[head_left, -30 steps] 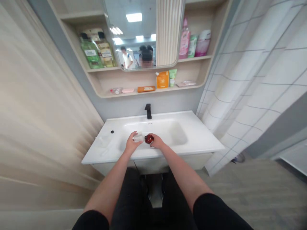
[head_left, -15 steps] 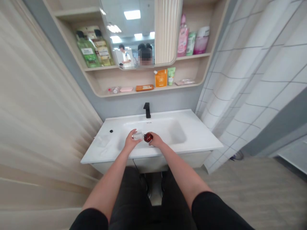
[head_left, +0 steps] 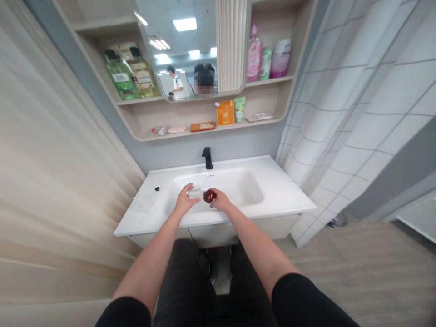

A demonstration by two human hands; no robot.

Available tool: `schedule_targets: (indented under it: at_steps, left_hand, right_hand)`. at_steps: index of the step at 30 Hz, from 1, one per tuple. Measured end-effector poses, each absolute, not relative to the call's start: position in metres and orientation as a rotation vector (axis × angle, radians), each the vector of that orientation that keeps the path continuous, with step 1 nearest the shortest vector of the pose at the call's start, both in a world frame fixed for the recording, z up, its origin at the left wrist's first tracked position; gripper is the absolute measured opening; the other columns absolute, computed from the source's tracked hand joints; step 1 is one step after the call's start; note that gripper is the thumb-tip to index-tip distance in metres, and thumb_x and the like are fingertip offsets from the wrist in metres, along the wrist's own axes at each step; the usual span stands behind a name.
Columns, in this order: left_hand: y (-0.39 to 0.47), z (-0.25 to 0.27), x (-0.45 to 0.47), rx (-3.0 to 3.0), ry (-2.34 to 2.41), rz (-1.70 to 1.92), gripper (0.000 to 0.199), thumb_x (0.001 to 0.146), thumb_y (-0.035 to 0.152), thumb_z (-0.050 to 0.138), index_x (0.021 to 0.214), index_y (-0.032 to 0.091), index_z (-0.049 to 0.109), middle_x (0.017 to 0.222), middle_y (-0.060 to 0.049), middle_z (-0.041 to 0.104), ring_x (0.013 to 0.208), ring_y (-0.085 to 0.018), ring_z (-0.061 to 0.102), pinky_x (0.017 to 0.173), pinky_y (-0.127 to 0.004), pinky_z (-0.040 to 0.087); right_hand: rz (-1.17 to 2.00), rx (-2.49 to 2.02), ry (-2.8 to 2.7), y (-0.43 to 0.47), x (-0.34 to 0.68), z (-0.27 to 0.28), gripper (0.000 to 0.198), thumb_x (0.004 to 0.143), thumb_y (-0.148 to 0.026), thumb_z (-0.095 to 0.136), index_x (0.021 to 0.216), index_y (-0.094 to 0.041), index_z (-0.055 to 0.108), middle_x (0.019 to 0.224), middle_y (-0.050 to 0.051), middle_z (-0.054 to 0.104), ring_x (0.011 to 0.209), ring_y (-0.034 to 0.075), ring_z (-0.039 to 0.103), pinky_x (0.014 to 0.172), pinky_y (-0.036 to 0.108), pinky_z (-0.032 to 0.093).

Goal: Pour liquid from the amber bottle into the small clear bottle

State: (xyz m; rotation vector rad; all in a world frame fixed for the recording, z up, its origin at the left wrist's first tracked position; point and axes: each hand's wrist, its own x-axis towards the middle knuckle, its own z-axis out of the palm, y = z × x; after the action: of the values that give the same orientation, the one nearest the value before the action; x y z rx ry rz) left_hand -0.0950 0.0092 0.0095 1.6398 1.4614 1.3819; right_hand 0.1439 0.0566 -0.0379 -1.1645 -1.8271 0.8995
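Over the front of the white sink [head_left: 250, 184], my left hand [head_left: 183, 201] is closed around a small clear container [head_left: 195, 192], fingers on its far side and thumb nearer me. My right hand [head_left: 221, 200] grips a shiny amber-red bottle [head_left: 210, 196] with a small black part at its top. The bottle is tilted, its top pointing left at the clear container. Only a slight gap shows between the two. Whether anything is inside the container is too small to tell.
A black faucet [head_left: 207, 158] stands behind the basin. Above it hangs a mirror cabinet [head_left: 136, 129] with bottles, an orange pouch [head_left: 225, 112] and a green tube [head_left: 239, 109]. A clear flat thing [head_left: 146, 203] lies on the left counter. The mirror reflects a person [head_left: 177, 85].
My view has shifted slightly, so the shelf and sink sit a little differently in the picture. Both hands keep their hold, with the bottle and container in nearly the same places.
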Motion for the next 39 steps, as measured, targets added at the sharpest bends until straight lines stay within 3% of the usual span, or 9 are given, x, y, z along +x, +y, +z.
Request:
schedule_targets:
  at_steps: [39]
  left_hand:
    - [0.031, 0.053, -0.092, 1.863, 1.474, 1.219, 0.088, 0.06, 0.029, 0.101, 0.143, 0.024, 0.071, 0.132, -0.012, 0.076, 0.119, -0.03, 0.071, 0.099, -0.043, 0.057]
  right_hand:
    - [0.904, -1.184, -1.73, 0.057, 0.144, -0.037, 0.089, 0.053, -0.011, 0.091, 0.138, -0.026, 0.072, 0.136, 0.007, 0.08, 0.128, 0.035, 0.075, 0.119, 0.051, 0.055]
